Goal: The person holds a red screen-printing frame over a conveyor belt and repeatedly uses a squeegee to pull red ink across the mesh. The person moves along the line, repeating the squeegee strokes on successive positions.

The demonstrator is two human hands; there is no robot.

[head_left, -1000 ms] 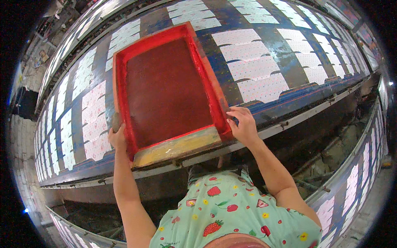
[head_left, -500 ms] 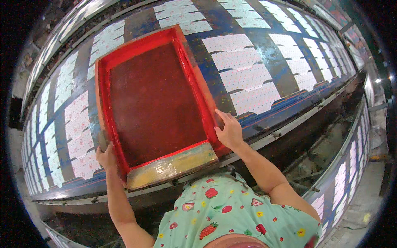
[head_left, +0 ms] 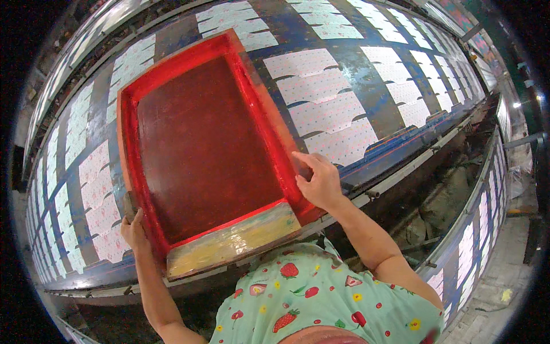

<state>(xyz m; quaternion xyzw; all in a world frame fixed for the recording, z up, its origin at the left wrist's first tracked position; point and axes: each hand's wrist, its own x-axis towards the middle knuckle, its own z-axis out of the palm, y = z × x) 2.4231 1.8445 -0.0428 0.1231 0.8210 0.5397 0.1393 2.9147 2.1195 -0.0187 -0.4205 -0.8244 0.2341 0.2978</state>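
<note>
A large printing screen point(head_left: 206, 152), with a red-stained wooden frame and dark red mesh, lies tilted across the long table. Its near end has a shiny yellowish strip point(head_left: 235, 239). My left hand point(head_left: 136, 232) grips the left side rail close to the near corner, thumb on top and the other fingers mostly hidden. On the right rail, my right hand point(head_left: 322, 182) is closed around the edge, with thumb and forefinger curved over it. White patterned panels point(head_left: 323, 109) lie in blocks to the right of the screen, and pink-printed panels point(head_left: 100, 200) lie to its left.
The dark blue table point(head_left: 381, 123) carries rows of pale panels to both ends. A metal rail point(head_left: 395, 186) runs along its near edge, close to my body. Beyond a dark gap on the right stands another table point(head_left: 467, 252) with similar panels.
The view has shifted slightly, so the screen, table and panels appear farther left and a little lower. Both hands keep their hold on the frame, which stays about where it was among the panels.
</note>
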